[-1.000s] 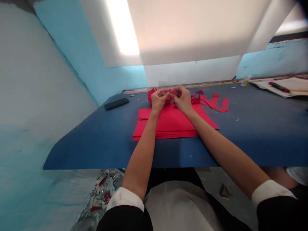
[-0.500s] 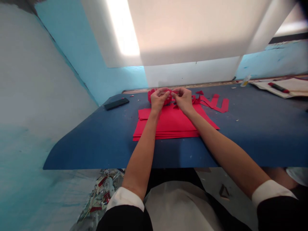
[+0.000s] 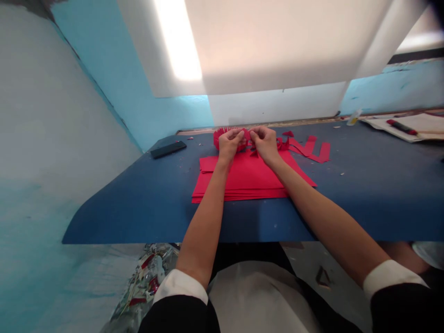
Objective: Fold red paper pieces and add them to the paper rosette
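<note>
A matte blue surface (image 3: 145,203) is seen carrying a flat stack of red paper sheets (image 3: 248,178); beyond it, a small red pleated paper piece (image 3: 247,137) is pinched between left hand (image 3: 229,144) and right hand (image 3: 265,142), fingers closed on it

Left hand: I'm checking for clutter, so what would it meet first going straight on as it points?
Probably the fringed red paper piece beyond the left hand, then the wall; depth is unclear.
</note>
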Demonstrator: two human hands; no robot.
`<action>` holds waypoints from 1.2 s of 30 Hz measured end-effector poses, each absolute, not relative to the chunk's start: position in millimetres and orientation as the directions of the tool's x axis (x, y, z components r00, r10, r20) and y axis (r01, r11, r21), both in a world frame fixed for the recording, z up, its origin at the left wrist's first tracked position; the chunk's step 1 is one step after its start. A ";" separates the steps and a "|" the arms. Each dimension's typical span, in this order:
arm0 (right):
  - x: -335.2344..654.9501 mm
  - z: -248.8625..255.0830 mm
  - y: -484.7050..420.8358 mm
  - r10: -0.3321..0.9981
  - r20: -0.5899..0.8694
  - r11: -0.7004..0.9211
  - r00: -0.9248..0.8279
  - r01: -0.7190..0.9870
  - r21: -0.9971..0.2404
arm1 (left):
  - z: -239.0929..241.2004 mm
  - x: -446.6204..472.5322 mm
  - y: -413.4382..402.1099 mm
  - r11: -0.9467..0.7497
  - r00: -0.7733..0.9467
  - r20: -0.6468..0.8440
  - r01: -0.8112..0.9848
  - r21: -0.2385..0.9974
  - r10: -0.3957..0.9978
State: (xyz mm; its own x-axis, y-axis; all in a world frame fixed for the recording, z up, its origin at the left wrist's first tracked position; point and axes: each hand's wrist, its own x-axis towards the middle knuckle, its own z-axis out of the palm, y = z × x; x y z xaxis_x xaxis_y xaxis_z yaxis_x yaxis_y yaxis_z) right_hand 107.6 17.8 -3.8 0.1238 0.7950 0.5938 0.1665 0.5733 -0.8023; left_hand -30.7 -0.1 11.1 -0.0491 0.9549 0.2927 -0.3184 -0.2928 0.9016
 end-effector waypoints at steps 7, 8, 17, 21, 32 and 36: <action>104.6 -2.7 15.2 0.800 0.589 0.581 0.118 0.095 -0.808 | 11.2 -30.6 0.2 -0.329 -0.023 0.339 -0.311 0.892 0.940; 104.4 -3.2 15.8 0.795 0.594 0.586 0.121 0.095 -0.804 | 11.4 -30.2 0.0 -0.329 -0.016 0.341 -0.310 0.892 0.940; 104.7 -8.7 25.2 0.693 0.700 0.681 0.169 0.164 -0.714 | 17.2 -29.0 -7.1 -0.304 -0.003 0.323 -0.347 0.887 0.946; 105.9 -10.0 27.3 0.672 0.720 0.697 0.171 0.184 -0.693 | 16.8 -28.4 -6.9 -0.310 -0.023 0.319 -0.312 0.898 0.947; 109.5 -10.3 29.2 0.663 0.720 0.698 0.204 0.181 -0.693 | 14.9 -27.8 -9.6 -0.316 0.034 0.336 -0.263 0.912 0.941; 109.0 -8.1 25.7 0.677 0.714 0.692 0.176 0.176 -0.700 | 13.7 -28.5 -6.8 -0.301 0.026 0.316 -0.243 0.922 0.948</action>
